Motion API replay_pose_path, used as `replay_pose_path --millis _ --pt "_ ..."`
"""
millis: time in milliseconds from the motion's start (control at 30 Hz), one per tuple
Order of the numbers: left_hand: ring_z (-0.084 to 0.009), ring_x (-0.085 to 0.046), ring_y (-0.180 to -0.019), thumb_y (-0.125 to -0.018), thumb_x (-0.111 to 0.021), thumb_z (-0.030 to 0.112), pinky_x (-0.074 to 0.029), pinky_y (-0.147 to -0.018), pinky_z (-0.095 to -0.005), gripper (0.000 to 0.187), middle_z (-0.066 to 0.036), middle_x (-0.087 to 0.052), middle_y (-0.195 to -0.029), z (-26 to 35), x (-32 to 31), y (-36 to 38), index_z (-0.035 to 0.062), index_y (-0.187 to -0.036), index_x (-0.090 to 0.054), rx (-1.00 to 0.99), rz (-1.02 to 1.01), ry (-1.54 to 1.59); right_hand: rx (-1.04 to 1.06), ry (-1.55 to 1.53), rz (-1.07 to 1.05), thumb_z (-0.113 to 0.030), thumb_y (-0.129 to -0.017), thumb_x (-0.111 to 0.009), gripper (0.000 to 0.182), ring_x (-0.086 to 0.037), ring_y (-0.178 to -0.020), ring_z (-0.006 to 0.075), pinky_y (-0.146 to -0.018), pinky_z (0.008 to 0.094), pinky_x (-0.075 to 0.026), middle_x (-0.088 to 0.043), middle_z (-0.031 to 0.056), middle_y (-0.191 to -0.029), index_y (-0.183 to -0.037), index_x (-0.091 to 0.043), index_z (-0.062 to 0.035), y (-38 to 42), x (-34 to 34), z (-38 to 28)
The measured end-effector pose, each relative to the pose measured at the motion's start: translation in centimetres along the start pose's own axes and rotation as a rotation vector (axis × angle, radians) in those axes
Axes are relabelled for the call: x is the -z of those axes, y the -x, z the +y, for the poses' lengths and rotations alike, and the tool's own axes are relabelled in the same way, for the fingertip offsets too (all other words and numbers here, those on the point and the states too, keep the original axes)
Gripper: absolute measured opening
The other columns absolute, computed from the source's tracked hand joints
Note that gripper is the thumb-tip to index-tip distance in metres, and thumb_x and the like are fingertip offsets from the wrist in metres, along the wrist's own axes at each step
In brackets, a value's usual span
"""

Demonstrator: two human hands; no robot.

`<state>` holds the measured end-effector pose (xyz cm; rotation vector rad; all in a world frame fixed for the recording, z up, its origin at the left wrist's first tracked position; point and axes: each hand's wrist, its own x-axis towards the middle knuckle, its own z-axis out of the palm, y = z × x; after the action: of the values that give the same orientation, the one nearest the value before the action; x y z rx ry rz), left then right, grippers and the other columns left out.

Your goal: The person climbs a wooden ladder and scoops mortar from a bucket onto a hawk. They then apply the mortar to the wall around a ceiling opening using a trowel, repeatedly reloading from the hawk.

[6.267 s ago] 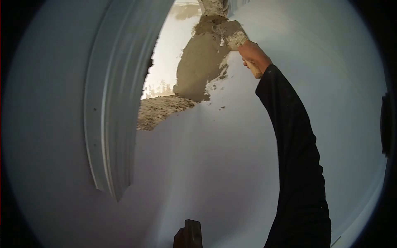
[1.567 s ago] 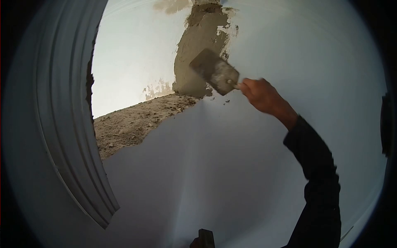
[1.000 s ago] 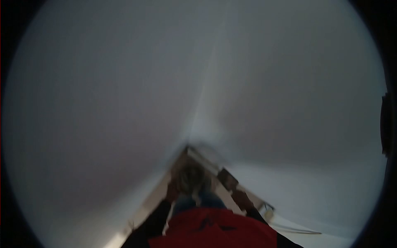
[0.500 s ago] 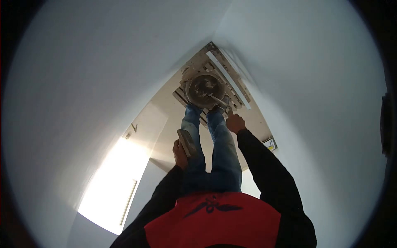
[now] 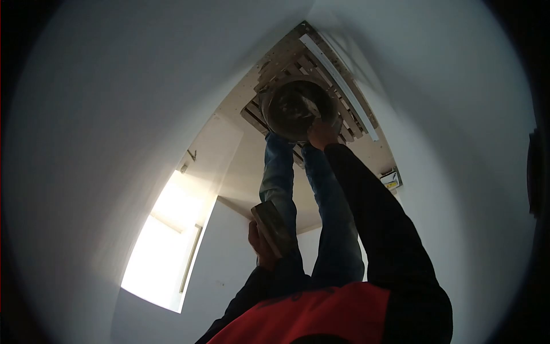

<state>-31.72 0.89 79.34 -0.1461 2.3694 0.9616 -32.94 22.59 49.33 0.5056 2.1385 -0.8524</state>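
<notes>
In the head view a round dark tub (image 5: 267, 112) stands before my feet, with dark, patchy material inside. My right hand (image 5: 322, 135) is closed at the tub's near right rim, gripping a trowel (image 5: 310, 107) whose blade reaches down into the tub. Lower and to the left, my left hand (image 5: 261, 246) is wrapped round a flat rectangular float (image 5: 271, 226). That float is tilted in front of my left leg, well apart from the tub. Its handle is mostly hidden by my fingers.
Under the tub lies a slatted wooden pallet (image 5: 252, 116). A long pale strip (image 5: 339, 87) runs along the right wall (image 5: 447, 160). Another smooth wall (image 5: 132, 114) rises on the left. Near the right wall's base sits a small box-like item (image 5: 391, 181). Bright light enters at lower left.
My right hand has moved forward to the tub, and the trowel reaches farther into it. The float in my left hand appears lower and farther right. The view has shifted.
</notes>
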Motion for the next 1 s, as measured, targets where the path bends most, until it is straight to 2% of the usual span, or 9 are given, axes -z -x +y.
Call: replay_pose_path --millis 67,167,333,533,633,800,867,933,1000 --pt "-0.0256 -0.057 -0.077 -0.079 -0.065 0.017 -0.048 -0.06 -0.0357 0.031 -0.013 -0.054 -0.086 0.3 -0.4 0.1 0.0013 -0.104 -0.055 -0.005 0.006 0.039 -0.148 -0.287 0.146 -0.027 -0.086 -0.054 0.033 -0.06 -0.096 0.0389 -0.082 0.0471 -0.048 -0.062 0.023 -0.1 -0.096 -0.058 0.0035 -0.4 -1.7 -0.5" --pt "-0.0278 -0.055 -0.073 -0.076 -0.069 0.016 -0.046 -0.056 -0.0374 0.036 -0.014 -0.053 -0.085 1.2 -0.7 0.0 0.0006 -0.104 -0.053 0.541 0.098 0.774 -0.188 -0.348 0.111 -0.027 -0.085 -0.055 0.032 -0.06 -0.097 0.0392 -0.083 0.0475 -0.048 -0.062 0.0248 -0.1 -0.096 -0.058 0.0034 -0.1 -2.8 -1.2" --pt "-0.0339 -0.056 -0.076 -0.076 -0.07 0.023 -0.048 -0.06 -0.0401 0.044 -0.016 -0.055 -0.092 1.0 -0.8 -0.2 0.0003 -0.108 -0.052 0.007 -0.046 -0.09 -0.11 -0.366 0.075 -0.025 -0.084 -0.054 0.031 -0.06 -0.096 0.0397 -0.083 0.047 -0.048 -0.062 0.0256 -0.099 -0.095 -0.057 0.004 0.3 -1.8 0.0" --pt "-0.0358 -0.057 -0.081 -0.073 -0.073 0.021 -0.05 -0.065 -0.0426 0.051 -0.019 -0.057 -0.098 -3.0 0.1 0.6 -0.0001 -0.113 -0.051 -0.371 -0.075 -0.358 0.051 -0.334 0.103 -0.024 -0.083 -0.055 0.028 -0.06 -0.092 0.0397 -0.081 0.0474 -0.048 -0.062 0.0236 -0.094 -0.092 -0.059 0.002 0.6 -3.3 0.1" --pt "-0.0367 -0.057 -0.083 -0.073 -0.074 0.022 -0.05 -0.066 -0.0424 0.052 -0.019 -0.056 -0.102 -2.9 -0.5 1.8 0.0006 -0.114 -0.051 -0.002 -0.013 0.056 0.027 -0.409 0.143 -0.022 -0.083 -0.054 0.024 -0.06 -0.089 0.0384 -0.079 0.048 -0.047 -0.061 0.022 -0.089 -0.092 -0.06 -0.0004 1.4 -2.9 -0.6" --pt "-0.0268 -0.06 -0.083 -0.087 -0.055 0.023 -0.052 -0.066 -0.035 0.031 -0.013 -0.057 -0.098 0.9 -0.5 -0.4 0.004 -0.111 -0.05 -0.083 -0.053 -0.069 0.287 -0.386 0.3 -0.022 -0.087 -0.052 0.021 -0.062 -0.074 0.0287 -0.067 0.0434 -0.049 -0.06 0.0159 -0.076 -0.093 -0.059 -0.0028 3.3 0.0 0.9" --pt "-0.0171 -0.062 -0.078 -0.1 -0.038 0.025 -0.053 -0.062 -0.0281 0.023 -0.007 -0.059 -0.092 1.6 -0.3 -0.9 0.0065 -0.106 -0.05 -0.195 -0.04 -0.148 -0.205 -1.018 -0.432 -0.027 -0.09 -0.051 0.024 -0.058 -0.059 0.0177 -0.053 0.0351 -0.047 -0.056 0.0082 -0.067 -0.094 -0.057 -0.0039 4.5 4.0 1.8" --pt "-0.0311 -0.06 -0.091 -0.078 -0.069 0.02 -0.053 -0.074 -0.038 0.05 -0.016 -0.056 -0.103 1.2 0.3 -0.8 0.0024 -0.119 -0.046 0.048 -0.174 -0.01 -0.146 -0.992 -0.491 -0.028 -0.09 -0.051 0.024 -0.054 -0.055 0.0141 -0.049 0.0318 -0.045 -0.053 0.0056 -0.065 -0.094 -0.056 -0.0045 5.3 5.3 3.0" --pt "-0.0276 -0.06 -0.092 -0.079 -0.068 0.02 -0.054 -0.075 -0.0357 0.05 -0.014 -0.057 -0.105 1.0 0.8 -0.9 0.0027 -0.121 -0.046 0.149 -0.177 0.212 -0.089 -0.96 -0.552 -0.03 -0.091 -0.052 0.025 -0.051 -0.051 0.0104 -0.045 0.0285 -0.042 -0.051 0.003 -0.063 -0.094 -0.055 -0.0051 6.6 7.0 3.7"
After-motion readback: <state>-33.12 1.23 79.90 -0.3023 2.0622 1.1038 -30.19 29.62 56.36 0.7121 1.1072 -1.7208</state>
